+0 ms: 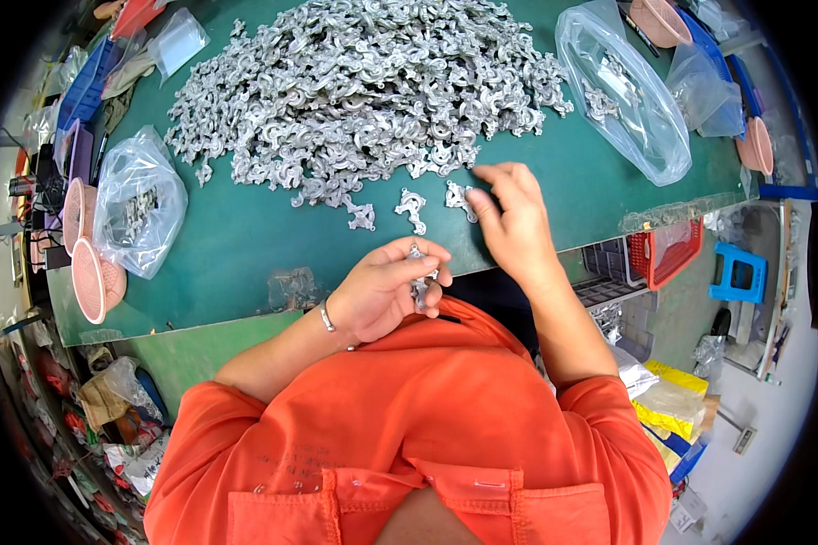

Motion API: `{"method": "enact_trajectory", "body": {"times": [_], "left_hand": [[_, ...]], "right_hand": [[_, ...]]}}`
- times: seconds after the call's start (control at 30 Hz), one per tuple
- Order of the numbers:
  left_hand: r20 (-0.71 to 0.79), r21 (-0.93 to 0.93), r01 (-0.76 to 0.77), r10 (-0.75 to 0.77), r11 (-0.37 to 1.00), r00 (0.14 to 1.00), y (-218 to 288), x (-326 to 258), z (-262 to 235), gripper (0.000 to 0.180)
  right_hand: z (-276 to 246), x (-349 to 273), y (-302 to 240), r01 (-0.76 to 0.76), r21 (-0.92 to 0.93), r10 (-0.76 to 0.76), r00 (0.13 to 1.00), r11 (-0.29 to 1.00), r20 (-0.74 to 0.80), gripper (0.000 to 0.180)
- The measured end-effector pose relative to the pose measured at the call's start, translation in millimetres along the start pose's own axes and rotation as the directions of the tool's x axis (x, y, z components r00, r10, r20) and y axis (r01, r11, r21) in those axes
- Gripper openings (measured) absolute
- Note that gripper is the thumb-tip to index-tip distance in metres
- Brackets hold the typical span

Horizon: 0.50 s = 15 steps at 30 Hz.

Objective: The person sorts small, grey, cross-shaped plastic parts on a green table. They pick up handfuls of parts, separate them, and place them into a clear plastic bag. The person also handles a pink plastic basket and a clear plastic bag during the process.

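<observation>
My left hand (386, 286) is closed around a small silver cast-metal part (419, 278), held between thumb and fingers just off the table's near edge. My fingers hide some of that part. Just beyond, my right hand (515, 218) hovers low over the table, thumb and fingers apart. Its thumb tip is at the edge of a loose cast-metal part (458, 199); I cannot tell whether they touch. To the left of that lies another curved metal part (412, 210). A large heap of similar silver parts (364, 91) spreads over the far middle of the table.
The green table (218, 272) has a worn near edge. Clear plastic bags with metal parts lie left (141, 213) and right (629, 100). Pink baskets (97, 280) stand at the left end. A red crate (668, 252) and blue stool (739, 272) are below, to the right.
</observation>
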<state>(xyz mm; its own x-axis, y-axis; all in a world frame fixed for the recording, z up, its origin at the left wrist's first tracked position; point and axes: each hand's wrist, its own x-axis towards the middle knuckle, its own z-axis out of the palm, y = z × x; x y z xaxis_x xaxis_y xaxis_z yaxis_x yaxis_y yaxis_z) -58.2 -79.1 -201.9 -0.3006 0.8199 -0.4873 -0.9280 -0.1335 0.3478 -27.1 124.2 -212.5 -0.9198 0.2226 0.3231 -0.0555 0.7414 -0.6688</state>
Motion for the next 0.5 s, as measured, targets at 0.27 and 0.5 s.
{"method": "enact_trajectory", "body": {"times": [0.27, 0.5], "left_hand": [[-0.128, -0.143, 0.003, -0.022, 0.99, 0.991, 9.9, -9.0, 18.3, 0.028], [-0.041, -0.032, 0.042, -0.043, 0.999, 0.998, 4.1, -18.6, -6.2, 0.017]], "right_hand": [[-12.3, -4.1, -32.0, -0.522, 0.662, 0.233, 0.847, 0.538, 0.478, 0.005], [20.9, 2.2, -33.0, 0.01, 0.216, -0.037, 0.992, 0.976, 0.121, 0.012]]}}
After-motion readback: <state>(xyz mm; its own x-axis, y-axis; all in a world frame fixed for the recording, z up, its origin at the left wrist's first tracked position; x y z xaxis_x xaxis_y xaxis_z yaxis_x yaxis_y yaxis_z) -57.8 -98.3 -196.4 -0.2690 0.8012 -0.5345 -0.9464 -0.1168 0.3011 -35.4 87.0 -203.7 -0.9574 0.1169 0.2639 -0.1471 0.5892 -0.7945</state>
